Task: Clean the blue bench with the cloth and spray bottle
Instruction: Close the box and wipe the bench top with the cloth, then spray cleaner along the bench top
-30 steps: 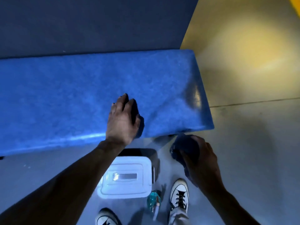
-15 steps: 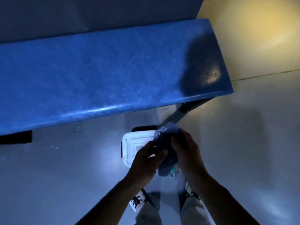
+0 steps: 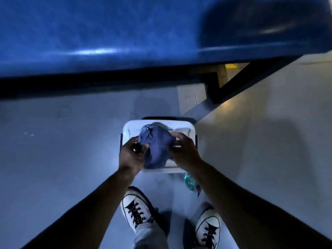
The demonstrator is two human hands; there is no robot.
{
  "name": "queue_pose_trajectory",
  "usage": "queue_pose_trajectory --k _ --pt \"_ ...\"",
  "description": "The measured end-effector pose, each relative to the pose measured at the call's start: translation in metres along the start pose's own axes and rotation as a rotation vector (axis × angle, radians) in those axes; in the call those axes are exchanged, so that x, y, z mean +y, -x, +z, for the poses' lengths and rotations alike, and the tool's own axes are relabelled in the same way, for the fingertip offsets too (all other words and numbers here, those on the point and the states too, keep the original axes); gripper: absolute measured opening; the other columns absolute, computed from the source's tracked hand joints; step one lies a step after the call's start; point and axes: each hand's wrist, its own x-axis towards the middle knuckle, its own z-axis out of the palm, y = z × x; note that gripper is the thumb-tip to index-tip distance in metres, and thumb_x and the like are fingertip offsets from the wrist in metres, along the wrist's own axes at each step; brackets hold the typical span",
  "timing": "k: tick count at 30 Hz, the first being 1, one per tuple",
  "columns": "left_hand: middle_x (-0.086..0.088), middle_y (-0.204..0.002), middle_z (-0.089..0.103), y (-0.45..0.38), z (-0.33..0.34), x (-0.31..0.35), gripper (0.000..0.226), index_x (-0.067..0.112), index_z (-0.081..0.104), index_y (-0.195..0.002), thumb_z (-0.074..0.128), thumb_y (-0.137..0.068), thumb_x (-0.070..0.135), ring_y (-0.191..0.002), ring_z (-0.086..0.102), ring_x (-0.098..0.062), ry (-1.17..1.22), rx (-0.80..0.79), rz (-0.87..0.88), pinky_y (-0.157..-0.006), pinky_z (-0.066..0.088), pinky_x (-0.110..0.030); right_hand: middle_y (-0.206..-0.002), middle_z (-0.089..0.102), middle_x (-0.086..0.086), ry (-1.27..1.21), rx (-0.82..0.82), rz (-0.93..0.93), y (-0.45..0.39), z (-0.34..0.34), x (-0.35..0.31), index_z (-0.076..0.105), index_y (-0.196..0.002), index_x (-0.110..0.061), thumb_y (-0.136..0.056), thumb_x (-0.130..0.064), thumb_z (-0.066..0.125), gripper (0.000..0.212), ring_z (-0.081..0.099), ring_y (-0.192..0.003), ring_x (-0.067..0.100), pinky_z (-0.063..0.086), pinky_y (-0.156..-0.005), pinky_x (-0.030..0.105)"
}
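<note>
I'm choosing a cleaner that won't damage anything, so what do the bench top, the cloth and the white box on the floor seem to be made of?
The bench top looks like smooth, glossy plastic or coated board, showing a bright highlight along its front edge. The cloth is soft woven fabric, dull and bunched into folds. The white box seems to be moulded plastic with rounded corners.

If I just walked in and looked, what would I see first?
First, the big blue bench stretching across the top. Then, in the middle, the left hand and right hand bunching a dark blue cloth over a white lidded box on the floor. Nearest you, two white sneakers with black laces, and a teal spray bottle peeking out by the right arm.
</note>
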Motion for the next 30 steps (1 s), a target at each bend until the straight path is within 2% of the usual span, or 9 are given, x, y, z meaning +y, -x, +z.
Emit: queue_pose_trajectory --k 4,8,11,15,18,20,24,27,30 --pt "0.0 -0.084 0.069 -0.015 0.01 -0.032 0.023 0.01 0.067 -0.089 0.068 -0.088 -0.013 -0.065 0.066 0.005 -0.049 0.012 0.04 -0.066 0.048 -0.003 -0.108 0.074 0.008 0.083 -0.037 -0.058 -0.019 0.002 0.029 0.067 -0.114 -0.019 -0.089 -0.013 0.055 0.029 0.07 -0.097 0.025 0.057 -0.084 0.042" --pt "0.001 -0.089 0.07 0.004 0.013 -0.025 0.023 0.022 0.067 -0.094 0.074 -0.086 0.001 -0.083 0.064 -0.02 -0.149 0.183 0.032 -0.083 0.051 -0.025 -0.087 0.073 0.0 -0.077 0.051 0.028 -0.002 -0.037 0.048 0.067 -0.112 -0.017 -0.091 -0.009 0.061 0.024 0.066 -0.058 0.007 0.05 -0.051 0.024" --pt "-0.022 -0.112 0.066 0.047 0.027 -0.013 0.026 0.001 0.067 -0.114 0.068 -0.088 -0.001 -0.091 0.063 -0.022 -0.273 0.213 0.174 -0.083 0.045 -0.009 -0.097 0.076 0.012 -0.114 0.181 0.129 0.023 -0.081 0.08 0.07 -0.106 -0.018 -0.091 -0.007 0.063 0.02 0.074 -0.082 0.028 0.057 -0.068 0.039" --pt "-0.003 -0.096 0.077 0.101 0.082 -0.028 0.014 0.02 0.07 -0.102 0.074 -0.089 0.019 -0.075 0.072 -0.009 -0.338 -0.067 0.016 -0.065 0.051 -0.009 -0.093 0.076 0.013 -0.104 0.189 0.302 0.044 -0.116 0.142 0.069 -0.095 -0.019 -0.094 -0.002 0.057 0.021 0.071 -0.068 0.013 0.053 -0.057 0.022" --pt "0.0 -0.113 0.072 0.117 0.135 -0.06 0.036 0.023 0.066 -0.118 0.073 -0.088 0.041 -0.097 0.071 -0.017 -0.529 -0.229 0.031 -0.085 0.057 -0.031 -0.099 0.075 0.013 0.037 0.128 0.301 0.037 -0.112 0.187 0.066 -0.093 -0.024 -0.095 -0.006 0.055 0.022 0.073 -0.082 0.023 0.061 -0.074 0.038" --pt "0.002 -0.117 0.065 0.121 0.161 -0.076 0.049 0.029 0.061 -0.124 0.072 -0.083 0.054 -0.108 0.064 -0.021 -0.724 -0.262 0.054 -0.088 0.052 -0.033 -0.102 0.075 0.011 0.124 0.118 0.253 0.029 -0.102 0.208 0.068 -0.101 -0.022 -0.094 -0.007 0.056 0.02 0.072 -0.084 0.024 0.061 -0.08 0.038" --pt "-0.008 -0.098 0.067 0.122 0.184 -0.093 0.027 0.016 0.071 -0.105 0.073 -0.082 0.03 -0.086 0.07 -0.034 -0.857 -0.137 0.234 -0.069 0.054 -0.037 -0.12 0.069 0.002 0.284 -0.022 0.079 0.029 -0.087 0.227 0.059 -0.125 -0.028 -0.095 -0.011 0.057 0.035 0.067 -0.096 0.014 0.053 -0.08 0.021" --pt "-0.003 -0.1 0.066 0.128 0.174 -0.068 0.02 0.022 0.07 -0.099 0.063 -0.087 0.037 -0.087 0.068 -0.028 -0.829 -0.148 0.154 -0.072 0.054 -0.037 -0.152 0.044 -0.003 0.495 -0.121 -0.115 0.05 -0.095 0.216 0.03 -0.151 -0.032 -0.091 -0.024 0.068 0.071 0.047 -0.135 0.018 0.047 -0.107 0.036" --pt "0.004 -0.093 0.068 0.156 0.148 -0.018 0.021 0.026 0.067 -0.091 0.061 -0.085 0.045 -0.08 0.067 -0.023 -0.779 -0.149 0.132 -0.068 0.055 -0.035 -0.164 0.024 -0.004 0.59 -0.144 -0.328 0.087 -0.113 0.179 0.011 -0.159 -0.03 -0.084 -0.041 0.076 0.1 0.032 -0.146 0.019 0.044 -0.109 0.04"
